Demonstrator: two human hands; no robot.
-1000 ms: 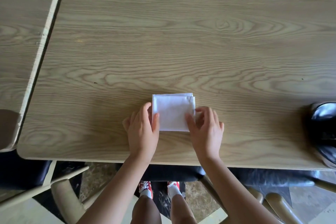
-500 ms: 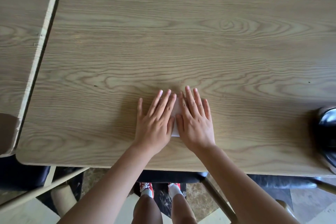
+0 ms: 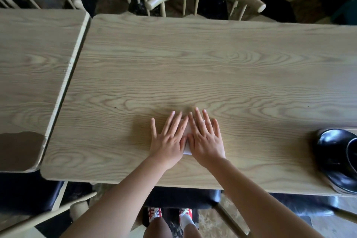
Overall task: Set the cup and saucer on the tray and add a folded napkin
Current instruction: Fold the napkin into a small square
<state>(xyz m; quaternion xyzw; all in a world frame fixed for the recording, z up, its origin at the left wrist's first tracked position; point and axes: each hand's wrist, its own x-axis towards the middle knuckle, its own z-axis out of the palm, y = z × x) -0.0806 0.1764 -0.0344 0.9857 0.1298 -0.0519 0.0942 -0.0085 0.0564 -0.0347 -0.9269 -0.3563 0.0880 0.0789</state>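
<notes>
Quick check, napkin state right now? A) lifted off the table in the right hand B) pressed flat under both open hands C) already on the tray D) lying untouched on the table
B: the left hand and right hand lie flat with straight fingers side by side on the table, only a white strip of the napkin showing between them.

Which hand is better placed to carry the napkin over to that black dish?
Probably the right hand: both flat hands press the napkin, but the black dish lies on the right, so the left hand would cross over.
</notes>
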